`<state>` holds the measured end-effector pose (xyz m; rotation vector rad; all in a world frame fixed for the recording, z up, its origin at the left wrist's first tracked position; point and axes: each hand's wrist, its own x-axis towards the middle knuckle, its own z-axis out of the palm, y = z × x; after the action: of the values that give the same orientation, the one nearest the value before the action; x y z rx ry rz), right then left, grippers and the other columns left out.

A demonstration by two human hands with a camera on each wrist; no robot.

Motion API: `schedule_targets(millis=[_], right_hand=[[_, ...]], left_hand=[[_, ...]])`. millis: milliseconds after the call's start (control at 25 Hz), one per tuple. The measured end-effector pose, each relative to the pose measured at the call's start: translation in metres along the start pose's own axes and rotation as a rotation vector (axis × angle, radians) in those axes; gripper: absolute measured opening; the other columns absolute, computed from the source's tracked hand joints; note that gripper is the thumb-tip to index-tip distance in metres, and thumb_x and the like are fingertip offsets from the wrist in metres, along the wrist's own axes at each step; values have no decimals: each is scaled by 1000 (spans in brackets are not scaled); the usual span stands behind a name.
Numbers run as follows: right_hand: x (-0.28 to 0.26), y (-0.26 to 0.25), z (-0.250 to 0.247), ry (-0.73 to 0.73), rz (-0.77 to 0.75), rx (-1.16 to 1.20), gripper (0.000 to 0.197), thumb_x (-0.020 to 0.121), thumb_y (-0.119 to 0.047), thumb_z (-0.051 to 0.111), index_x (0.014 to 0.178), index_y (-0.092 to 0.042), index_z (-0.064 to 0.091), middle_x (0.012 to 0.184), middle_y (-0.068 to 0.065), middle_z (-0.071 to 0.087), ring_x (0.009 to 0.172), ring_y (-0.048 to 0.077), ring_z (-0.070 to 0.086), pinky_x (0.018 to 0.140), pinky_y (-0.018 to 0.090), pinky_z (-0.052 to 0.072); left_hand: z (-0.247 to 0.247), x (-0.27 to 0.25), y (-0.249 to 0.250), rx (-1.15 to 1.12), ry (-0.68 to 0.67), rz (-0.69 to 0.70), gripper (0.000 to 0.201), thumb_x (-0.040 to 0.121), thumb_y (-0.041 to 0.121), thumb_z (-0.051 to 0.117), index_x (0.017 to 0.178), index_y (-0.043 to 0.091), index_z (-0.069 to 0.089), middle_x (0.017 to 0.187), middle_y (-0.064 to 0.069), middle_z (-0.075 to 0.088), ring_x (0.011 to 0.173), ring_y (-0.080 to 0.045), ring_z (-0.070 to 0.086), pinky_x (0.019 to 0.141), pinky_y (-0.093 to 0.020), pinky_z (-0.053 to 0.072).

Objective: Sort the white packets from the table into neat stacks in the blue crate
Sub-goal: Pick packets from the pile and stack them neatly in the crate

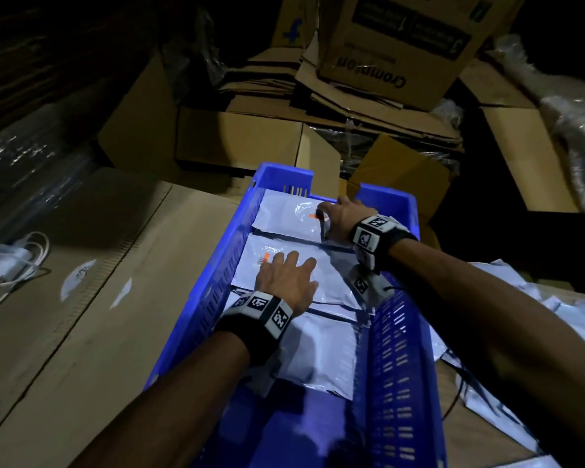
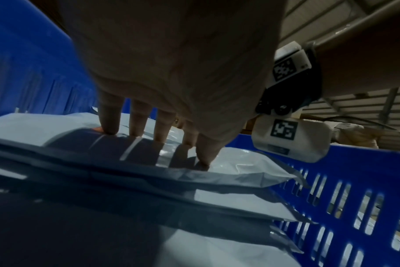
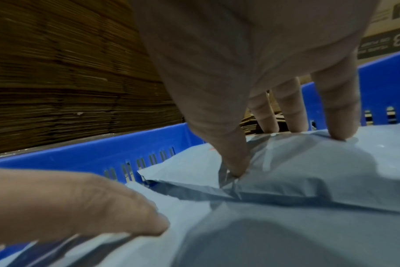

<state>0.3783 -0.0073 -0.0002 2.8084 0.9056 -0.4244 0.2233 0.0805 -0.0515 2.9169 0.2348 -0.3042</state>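
Observation:
The blue crate (image 1: 397, 352) holds three stacks of white packets in a row. My left hand (image 1: 284, 276) lies flat with spread fingers on the middle stack (image 1: 325, 275); the left wrist view shows its fingertips (image 2: 108, 129) pressing the top packet (image 2: 235, 166). My right hand (image 1: 336, 214) reaches to the far stack (image 1: 284, 211). In the right wrist view its fingertips (image 3: 340, 133) press the far edge of the top packet (image 3: 297, 162) and the thumb pushes into a creased near corner. The near stack (image 1: 321, 352) lies untouched under my left wrist.
Loose white packets (image 1: 507, 336) lie heaped on the table right of the crate. The crate rests on flat cardboard (image 1: 98, 298), with a white cable and charger (image 1: 11, 261) at the left. Cardboard boxes (image 1: 385, 45) pile up behind the crate.

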Motion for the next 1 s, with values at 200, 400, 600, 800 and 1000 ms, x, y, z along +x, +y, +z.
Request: schedule_targets(millis=[200, 400, 600, 800, 1000], right_hand=[[-6, 3, -3, 19, -4, 29, 40, 97, -43, 47, 135, -30, 46, 136, 10, 43, 125, 39, 44, 94, 51, 44], [-60, 23, -35, -44, -53, -38, 52, 91, -44, 61, 138, -28, 47, 139, 8, 52, 124, 31, 53, 97, 39, 44], [-153, 48, -16, -46, -83, -78, 64, 87, -49, 65, 142, -25, 44, 137, 10, 47, 123, 33, 50, 92, 41, 47], [-212, 61, 42, 103, 91, 88, 67, 93, -48, 56, 148, -16, 34, 147, 11, 34, 132, 32, 38, 94, 43, 44], [-212, 59, 74, 311, 109, 201, 65, 92, -52, 31, 139, -9, 45, 143, 13, 42, 121, 36, 48, 91, 46, 47]], left_hand=[[-4, -3, 1, 4, 15, 16, 49, 98, 43, 38, 144, 28, 31, 150, -5, 32, 138, -28, 28, 112, -47, 21], [-16, -5, 2, 63, -55, 328, 79, 88, 37, 56, 154, 21, 14, 161, -7, 14, 146, -25, 17, 112, -38, 24], [-1, 3, 16, 208, -63, 347, 102, 80, 47, 72, 154, 19, 8, 161, -6, 15, 143, -28, 24, 108, -43, 32], [5, 4, 22, 250, 26, 330, 94, 83, 49, 68, 153, 23, 11, 151, -5, 30, 130, -31, 38, 97, -44, 39], [3, 4, 26, 261, 38, 359, 100, 78, 52, 71, 153, 28, 9, 156, -6, 23, 135, -31, 32, 101, -45, 36]])
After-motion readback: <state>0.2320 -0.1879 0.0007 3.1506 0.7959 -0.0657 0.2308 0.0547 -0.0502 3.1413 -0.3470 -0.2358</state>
